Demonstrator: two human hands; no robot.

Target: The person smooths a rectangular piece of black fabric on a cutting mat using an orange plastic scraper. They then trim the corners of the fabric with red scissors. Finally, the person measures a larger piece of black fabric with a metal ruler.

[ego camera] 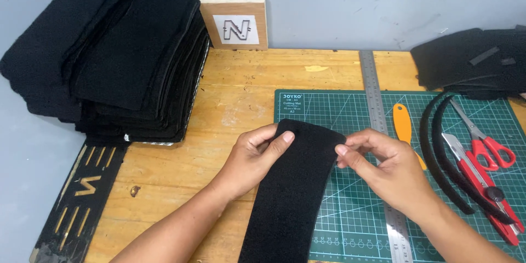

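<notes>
A long black fabric strip [290, 197] lies across the near edge of the wooden table and the green cutting mat [350, 208], running toward me. My left hand [253, 159] pinches its far left corner, thumb on top. My right hand [383, 167] pinches its far right corner. Both hands hold the strip's far end slightly lifted off the mat.
A tall stack of black fabric pieces [109, 55] sits at the back left. A steel ruler [381, 148], an orange-handled tool [404, 126], curved black strips [444, 159], red scissors [485, 137] and a red utility knife [482, 183] lie on the mat. More black fabric [471, 63] sits back right.
</notes>
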